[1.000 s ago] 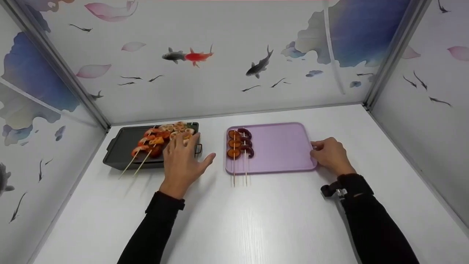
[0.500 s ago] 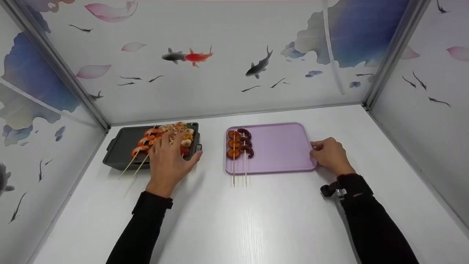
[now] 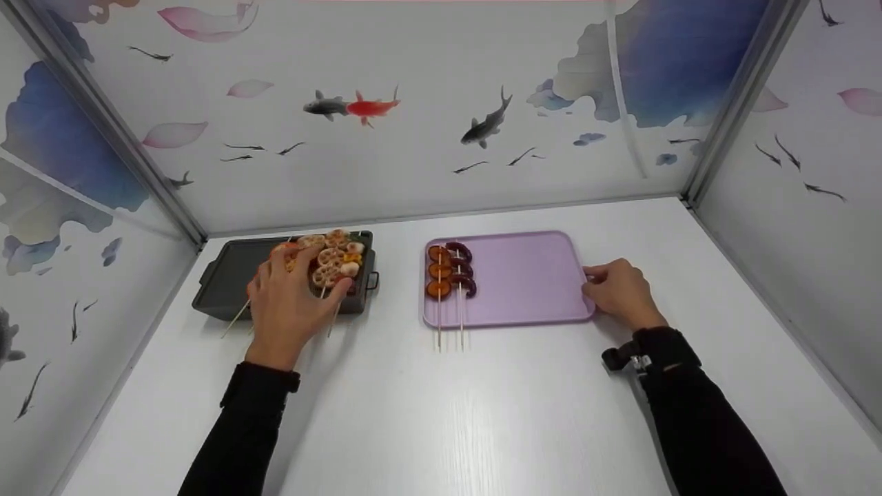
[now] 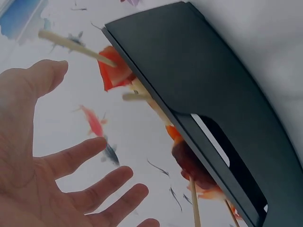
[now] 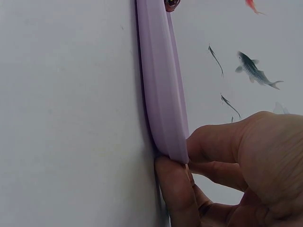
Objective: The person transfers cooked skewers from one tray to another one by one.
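My left hand (image 3: 286, 306) hovers over the dark grill box (image 3: 227, 275), fingers spread and apart from the food. Lotus-slice skewers (image 3: 332, 256) lie on the box's right part, beside skewers with white and yellow pieces (image 3: 352, 258). The hand largely hides the orange-red skewers there; one stick (image 3: 236, 318) pokes out. In the left wrist view the palm and fingers hold nothing, beside the box's wall (image 4: 189, 61). My right hand (image 3: 623, 293) pinches the right edge of the lilac tray (image 3: 524, 275) between thumb and fingers, as the right wrist view confirms.
On the tray's left side lie a skewer of round orange-brown slices (image 3: 439, 271) and one of dark red curled pieces (image 3: 463, 269), sticks overhanging the front rim. A small loop handle (image 3: 373, 280) juts from the box. Printed panels (image 3: 427, 172) wall the white table (image 3: 468, 413).
My left hand has moved left across the grill box, uncovering the lotus-slice skewers and covering the orange-red ones. The right hand and the tray have stayed in place.
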Tool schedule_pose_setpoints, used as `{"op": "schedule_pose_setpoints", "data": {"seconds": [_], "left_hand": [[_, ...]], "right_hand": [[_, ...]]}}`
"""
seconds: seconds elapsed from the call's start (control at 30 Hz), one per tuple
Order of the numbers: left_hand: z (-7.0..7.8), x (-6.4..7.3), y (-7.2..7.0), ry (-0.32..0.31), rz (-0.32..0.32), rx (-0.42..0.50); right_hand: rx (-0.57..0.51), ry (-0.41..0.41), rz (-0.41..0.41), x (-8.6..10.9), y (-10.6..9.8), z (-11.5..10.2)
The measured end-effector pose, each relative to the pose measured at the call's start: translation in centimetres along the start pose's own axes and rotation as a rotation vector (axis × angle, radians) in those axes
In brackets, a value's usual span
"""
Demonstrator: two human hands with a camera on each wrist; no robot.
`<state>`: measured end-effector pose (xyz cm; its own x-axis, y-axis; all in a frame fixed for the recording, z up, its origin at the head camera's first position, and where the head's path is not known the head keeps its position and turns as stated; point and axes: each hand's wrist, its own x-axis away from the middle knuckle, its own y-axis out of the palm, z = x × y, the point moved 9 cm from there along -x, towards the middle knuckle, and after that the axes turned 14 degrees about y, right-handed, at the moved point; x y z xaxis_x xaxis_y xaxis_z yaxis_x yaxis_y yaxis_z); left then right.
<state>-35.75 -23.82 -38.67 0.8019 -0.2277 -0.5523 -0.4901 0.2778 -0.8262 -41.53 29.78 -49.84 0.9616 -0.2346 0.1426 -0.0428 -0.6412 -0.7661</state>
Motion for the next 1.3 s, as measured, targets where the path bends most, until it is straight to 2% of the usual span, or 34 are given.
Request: {"op": "schedule_pose_setpoints", "data": {"seconds": [0.43,0.63,0.87,1.17,1.3], "left_hand": [[-3.7,0.8,-1.7,-0.079,0.013,0.026],[-5.2,1.3,-1.9,-0.114,-0.016,0.009],[-6.8,2.0,-2.6,-0.136,0.005,-0.002],[-9.0,3.1,-2.9,-0.199,-0.010,0.005],[-9.6,3.5,-3.1,-0.200,-0.001,0.000]], "right_hand": [[-0.011,-0.010,0.005,0.1,0.0,-0.1],[-0.017,-0.019,0.015,0.0,-0.1,0.0],[-0.021,-0.007,0.007,0.1,-0.1,0.0],[-0.025,-0.007,0.002,0.2,0.0,0.0],[-0.023,-0.004,0.003,0.1,0.0,0.1]]}}
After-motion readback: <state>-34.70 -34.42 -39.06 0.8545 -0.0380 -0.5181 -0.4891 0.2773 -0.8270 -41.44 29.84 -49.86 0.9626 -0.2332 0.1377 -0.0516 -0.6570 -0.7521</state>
